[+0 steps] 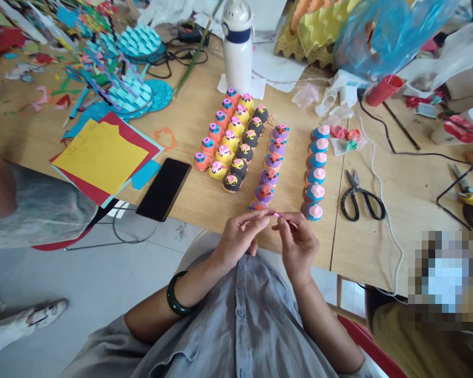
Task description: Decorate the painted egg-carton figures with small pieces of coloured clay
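Note:
My left hand [241, 234] and my right hand [298, 242] meet at the table's front edge, fingertips nearly touching. Between them is a small bright pink piece of clay [277, 214]; both hands close on it in a pinch. Just beyond my fingers, a row of purple figures [269, 177] with orange faces points toward me. To its right runs a row of blue domes [311, 211] with pale pink tops. Further left stand rows of black figures [239, 167], yellow figures [224, 153] and orange figures [202, 161], several in each.
Black-handled scissors [364, 202] lie right of the rows, beside a white cable [394, 241]. A phone [164, 189] and coloured paper sheets [102, 155] are on the left. Behind the rows stands a white bottle [237, 58]. People sit on both sides.

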Tool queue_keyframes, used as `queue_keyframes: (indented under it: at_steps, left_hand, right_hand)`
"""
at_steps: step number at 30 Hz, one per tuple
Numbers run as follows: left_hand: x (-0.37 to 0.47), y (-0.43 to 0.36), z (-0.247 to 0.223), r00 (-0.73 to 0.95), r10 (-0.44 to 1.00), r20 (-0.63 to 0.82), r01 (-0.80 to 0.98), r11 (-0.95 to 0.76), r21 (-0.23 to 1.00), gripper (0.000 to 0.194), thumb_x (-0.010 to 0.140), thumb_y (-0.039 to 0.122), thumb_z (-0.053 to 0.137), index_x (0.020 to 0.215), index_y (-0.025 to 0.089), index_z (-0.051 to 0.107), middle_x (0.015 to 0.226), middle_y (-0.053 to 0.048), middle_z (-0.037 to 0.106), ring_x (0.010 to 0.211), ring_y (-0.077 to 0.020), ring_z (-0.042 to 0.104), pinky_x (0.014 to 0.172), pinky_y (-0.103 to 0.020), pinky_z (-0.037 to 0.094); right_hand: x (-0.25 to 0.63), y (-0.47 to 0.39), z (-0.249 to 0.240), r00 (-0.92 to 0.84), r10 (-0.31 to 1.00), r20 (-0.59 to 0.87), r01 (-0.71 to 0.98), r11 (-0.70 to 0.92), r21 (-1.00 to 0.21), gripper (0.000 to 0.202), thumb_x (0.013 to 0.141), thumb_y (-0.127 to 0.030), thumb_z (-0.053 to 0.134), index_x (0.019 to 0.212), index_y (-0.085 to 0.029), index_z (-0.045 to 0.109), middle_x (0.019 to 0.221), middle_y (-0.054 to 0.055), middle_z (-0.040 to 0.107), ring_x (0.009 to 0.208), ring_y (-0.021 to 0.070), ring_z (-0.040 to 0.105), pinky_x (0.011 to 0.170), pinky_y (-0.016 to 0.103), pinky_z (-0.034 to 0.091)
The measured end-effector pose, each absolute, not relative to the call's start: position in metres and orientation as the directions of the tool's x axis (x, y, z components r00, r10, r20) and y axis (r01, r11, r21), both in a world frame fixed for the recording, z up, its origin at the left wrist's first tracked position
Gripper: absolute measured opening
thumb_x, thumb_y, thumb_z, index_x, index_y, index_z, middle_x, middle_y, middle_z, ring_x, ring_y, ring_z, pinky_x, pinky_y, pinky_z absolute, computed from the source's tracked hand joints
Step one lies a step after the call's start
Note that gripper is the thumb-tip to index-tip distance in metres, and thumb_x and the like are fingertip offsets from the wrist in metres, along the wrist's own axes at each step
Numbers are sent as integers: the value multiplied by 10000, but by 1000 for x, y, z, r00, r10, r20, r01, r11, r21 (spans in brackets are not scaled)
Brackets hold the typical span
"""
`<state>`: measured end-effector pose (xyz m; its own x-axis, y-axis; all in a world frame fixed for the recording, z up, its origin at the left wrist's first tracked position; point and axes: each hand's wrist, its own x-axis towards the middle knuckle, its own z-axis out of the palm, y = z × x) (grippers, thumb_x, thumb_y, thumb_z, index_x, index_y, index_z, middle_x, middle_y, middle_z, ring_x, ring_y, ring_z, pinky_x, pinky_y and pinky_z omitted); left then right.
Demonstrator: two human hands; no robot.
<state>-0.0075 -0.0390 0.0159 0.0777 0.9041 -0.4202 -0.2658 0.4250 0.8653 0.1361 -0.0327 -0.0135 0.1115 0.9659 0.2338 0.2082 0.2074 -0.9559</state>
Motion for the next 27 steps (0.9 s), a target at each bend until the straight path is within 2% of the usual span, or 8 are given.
queue_keyframes:
  at_steps: [1, 3, 6, 9, 14, 17, 22, 27]
  left_hand:
    - [-7, -37, 15, 58, 913, -404, -257, 405, 878, 431, 851, 469, 746, 1194, 209, 769, 833, -14, 695, 410, -13, 389, 354, -170, 375]
    - [-4, -32, 12, 51, 930, -364, -238, 365, 900, 421, 847, 448, 766, 1217, 248, 760, 1041, -50, 730, 422, 6, 408, 345, -162, 317]
    - [0, -25, 9, 49, 967, -249, -197, 254, 947, 289, 853, 401, 772, 1091, 240, 809, 1053, -49, 730, 468, -1, 445, 384, -165, 338]
    - [3, -20, 6, -2, 993, -119, -146, 118, 982, 168, 879, 340, 753, 980, 230, 830, 996, -45, 743, 605, -55, 578, 526, -182, 470]
    - [0, -20, 4, -1, 997, -76, -134, 75, 988, 176, 910, 328, 719, 964, 198, 824, 958, -59, 753, 813, -133, 689, 724, -230, 560]
    - [-5, -24, 6, 12, 997, -79, -122, 80, 989, 220, 901, 359, 726, 999, 185, 819, 952, -54, 737, 763, -123, 665, 683, -225, 549]
    - [-17, -32, 8, 42, 982, -183, -159, 187, 969, 312, 907, 375, 712, 1151, 190, 775, 853, -15, 703, 667, -90, 598, 595, -204, 492]
    - [-26, -39, 4, -41, 990, -135, -176, 126, 976, 202, 876, 369, 750, 898, 176, 808, 810, -27, 706, 705, -110, 637, 597, -214, 493]
  right_hand:
    - [137, -31, -12, 133, 987, 85, 73, 76, -994, 52, 927, -274, 698, 934, -250, 744, 818, 0, 704, 653, 139, 660, 620, 309, 560]
    - [139, -28, -10, 101, 985, -139, -151, -123, -981, 105, 883, -340, 752, 884, -236, 760, 787, -15, 694, 585, 103, 625, 567, 262, 546]
    - [142, -24, -5, -2, 961, -276, -302, -263, -916, 178, 812, -385, 814, 825, -212, 776, 720, -24, 656, 573, 84, 583, 539, 221, 545]
    - [144, -23, 2, -81, 934, -347, -351, -352, -868, 234, 804, -425, 810, 827, -195, 772, 693, -23, 613, 587, 93, 554, 507, 221, 565]
    - [141, -25, 8, -162, 888, -430, -400, -458, -794, 289, 801, -468, 801, 836, -186, 748, 701, -17, 629, 557, 98, 548, 457, 236, 578]
    - [136, -27, 8, -151, 889, -432, -403, -455, -794, 304, 735, -447, 863, 747, -174, 730, 667, -19, 630, 541, 92, 563, 451, 216, 572]
    - [125, -28, 6, -155, 885, -439, -417, -462, -783, 310, 709, -447, 881, 743, -177, 732, 632, -31, 627, 494, 77, 539, 423, 204, 564]
    - [116, -31, 8, -246, 859, -449, -380, -511, -771, 335, 738, -485, 850, 737, -167, 742, 633, -13, 639, 488, 82, 521, 392, 212, 561]
